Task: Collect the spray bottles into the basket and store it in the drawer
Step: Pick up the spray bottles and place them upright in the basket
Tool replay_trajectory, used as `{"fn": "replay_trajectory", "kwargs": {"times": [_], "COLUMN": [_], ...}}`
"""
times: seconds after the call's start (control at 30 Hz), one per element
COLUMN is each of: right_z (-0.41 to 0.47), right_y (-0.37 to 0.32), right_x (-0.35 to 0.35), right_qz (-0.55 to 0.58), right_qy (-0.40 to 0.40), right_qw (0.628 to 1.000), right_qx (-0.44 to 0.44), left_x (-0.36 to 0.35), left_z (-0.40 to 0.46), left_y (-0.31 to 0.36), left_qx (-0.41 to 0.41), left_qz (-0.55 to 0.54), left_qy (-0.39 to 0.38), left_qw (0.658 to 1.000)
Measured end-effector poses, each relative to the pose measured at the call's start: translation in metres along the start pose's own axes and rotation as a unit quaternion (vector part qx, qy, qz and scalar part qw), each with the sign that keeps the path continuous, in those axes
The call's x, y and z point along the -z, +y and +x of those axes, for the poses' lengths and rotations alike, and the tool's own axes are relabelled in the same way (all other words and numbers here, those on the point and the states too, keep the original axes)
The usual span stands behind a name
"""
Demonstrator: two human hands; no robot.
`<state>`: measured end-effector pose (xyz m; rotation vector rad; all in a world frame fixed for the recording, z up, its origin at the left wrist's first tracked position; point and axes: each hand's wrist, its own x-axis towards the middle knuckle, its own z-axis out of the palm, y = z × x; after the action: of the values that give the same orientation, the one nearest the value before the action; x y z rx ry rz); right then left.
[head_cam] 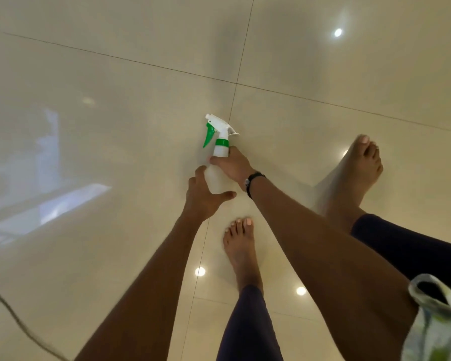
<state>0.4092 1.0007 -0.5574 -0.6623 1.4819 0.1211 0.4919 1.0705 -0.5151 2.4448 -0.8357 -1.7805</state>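
Where cream floor tiles (89,61) shine underfoot, two bare feet and dark leggings at 5 o'clock: left foot (241,246) flat near the middle bottom, right foot (357,175) out toward 3 o'clock. Patterned cloth (438,321) hanging at the lower right corner, dark cable (16,321) curving across the lower left.

Farther out, both forearms reaching toward the centre. Left hand (203,196) spread open just below the spray bottle (219,162), fingers straight and fanned, thumb pointing toward 3 o'clock beneath the bottle's base; contact with the bottle uncertain, nothing held. Right hand (235,165) wrapped round the bottle's upper body just under the green collar, thumb across the front, dark wristband (254,179) on the wrist.

Bottle at centre, translucent white, tilted with its head toward 12 o'clock, white nozzle and green trigger facing 11 o'clock. Whether resting on the floor or lifted off it, cannot tell.

Beyond, tile seams crossing just past the nozzle; ceiling light reflection (338,32) at 1 o'clock, pale window glare at 9 o'clock.
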Motion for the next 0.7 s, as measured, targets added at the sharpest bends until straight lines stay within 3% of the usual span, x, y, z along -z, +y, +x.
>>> {"fn": "replay_trajectory", "kwargs": {"times": [0.33, 0.43, 0.57, 0.7], "right_z": [-0.102, -0.149, -0.214, -0.274], "right_y": [-0.051, -0.085, -0.136, -0.194], "right_x": [0.087, 0.131, 0.207, 0.295], "right_qz": [0.077, 0.060, 0.091, 0.087], "right_qy": [-0.009, -0.024, -0.045, -0.022], "right_qw": [0.995, 0.992, 0.979, 0.966], "right_qx": [0.061, 0.110, 0.175, 0.242], "left_x": [0.026, 0.033, 0.047, 0.051], "left_z": [-0.071, -0.104, -0.150, -0.192], "left_y": [0.110, 0.175, 0.274, 0.389], "left_qx": [-0.063, -0.106, -0.058, -0.104], "left_qz": [-0.011, -0.038, -0.067, -0.084], "left_qy": [-0.076, -0.098, -0.118, -0.080], "left_qw": [0.995, 0.989, 0.989, 0.988]}}
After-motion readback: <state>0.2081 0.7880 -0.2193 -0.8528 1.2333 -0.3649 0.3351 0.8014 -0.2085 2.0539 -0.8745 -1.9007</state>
